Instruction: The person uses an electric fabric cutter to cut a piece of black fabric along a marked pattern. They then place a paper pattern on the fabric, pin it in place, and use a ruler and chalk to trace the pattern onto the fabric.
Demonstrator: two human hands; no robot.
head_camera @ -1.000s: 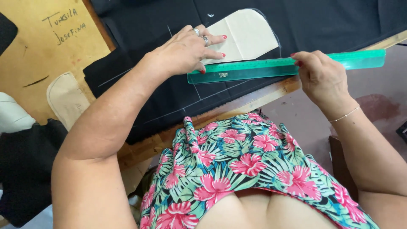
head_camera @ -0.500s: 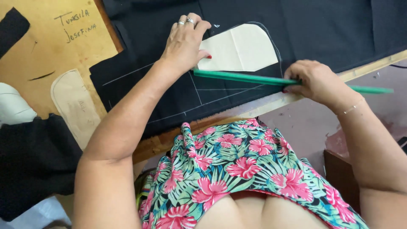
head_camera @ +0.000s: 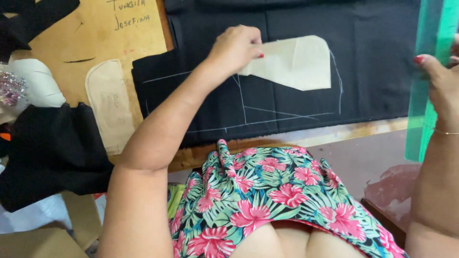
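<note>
On black fabric [head_camera: 296,105], left hand [head_camera: 235,48] pinching cream pattern [head_camera: 299,62] lying crosswise

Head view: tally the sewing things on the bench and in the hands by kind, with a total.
Cream paper patterns: 2, one in the left hand at, one lying at
Green ruler, in the right hand: 1
Chalk-marked black cloth: 1
Total: 4

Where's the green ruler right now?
The green ruler stands upright at the right edge of the head view, held by the right hand, off the black cloth.
</note>
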